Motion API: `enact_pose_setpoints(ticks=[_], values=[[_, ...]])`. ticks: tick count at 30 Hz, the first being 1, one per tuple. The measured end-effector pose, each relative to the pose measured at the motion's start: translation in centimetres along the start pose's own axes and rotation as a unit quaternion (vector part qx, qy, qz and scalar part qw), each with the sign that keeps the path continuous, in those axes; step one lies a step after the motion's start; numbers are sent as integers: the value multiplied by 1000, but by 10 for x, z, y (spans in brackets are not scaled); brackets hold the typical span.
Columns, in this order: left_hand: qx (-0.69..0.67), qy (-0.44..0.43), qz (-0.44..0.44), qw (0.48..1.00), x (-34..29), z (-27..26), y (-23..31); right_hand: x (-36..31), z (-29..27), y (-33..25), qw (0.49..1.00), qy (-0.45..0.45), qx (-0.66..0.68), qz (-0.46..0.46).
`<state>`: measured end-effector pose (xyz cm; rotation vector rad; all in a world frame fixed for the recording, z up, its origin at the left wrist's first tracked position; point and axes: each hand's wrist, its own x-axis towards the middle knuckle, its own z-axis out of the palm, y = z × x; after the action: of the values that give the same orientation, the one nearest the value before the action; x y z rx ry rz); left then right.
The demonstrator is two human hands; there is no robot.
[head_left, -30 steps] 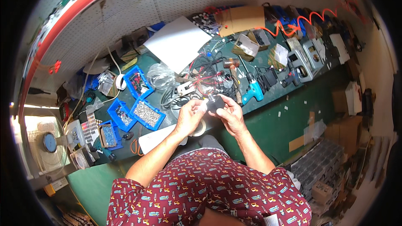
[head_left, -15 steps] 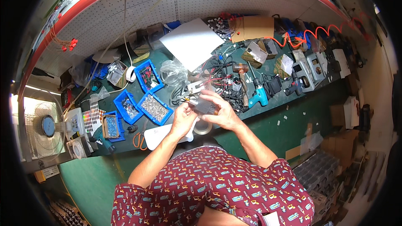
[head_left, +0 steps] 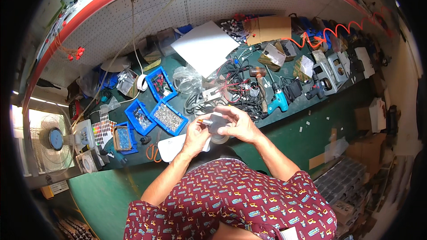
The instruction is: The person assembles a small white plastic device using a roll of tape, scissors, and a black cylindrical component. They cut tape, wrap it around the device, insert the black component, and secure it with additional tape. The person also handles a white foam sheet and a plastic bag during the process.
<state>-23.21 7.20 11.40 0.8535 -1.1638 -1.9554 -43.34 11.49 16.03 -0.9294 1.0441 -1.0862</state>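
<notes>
Just over the bench's near edge, a grey finned metal block [head_left: 217, 124], which looks like a heat sink, is held between my two hands. My right hand [head_left: 242, 126] closes round its right side, with the thumb across the near face. At the block's left side my left hand [head_left: 195, 138] is closed, its fingertips against it. A small orange-yellow piece [head_left: 201, 121] shows by the left fingertips; its kind is too small to tell. Under the hands lie a white plastic tray [head_left: 171, 148] and a roll of clear tape [head_left: 219, 139].
Blue bins [head_left: 169, 118] of small metal parts stand to the left, near orange-handled scissors [head_left: 153, 152]. Beyond my hands lie tangled black cables [head_left: 242, 93] and a white sheet [head_left: 204, 46]. On the right are a teal power drill [head_left: 278, 100], a hammer [head_left: 258, 72] and open boxes [head_left: 272, 57].
The finned block has turned in my hands, so a lighter face now shows. Both hands stay on it. The whole view has shifted slightly.
</notes>
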Motion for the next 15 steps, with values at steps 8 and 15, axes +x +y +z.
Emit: enact_pose_setpoints(ticks=[8, 15], values=[[-41, 29, 6, 999, -10, 7, -3, -7, 1, -1, 999, 35, -35, 20], [18, 61, -15, 998, -17, 4, -12, -10, 1, 0, 999, 38, 15, 33]])
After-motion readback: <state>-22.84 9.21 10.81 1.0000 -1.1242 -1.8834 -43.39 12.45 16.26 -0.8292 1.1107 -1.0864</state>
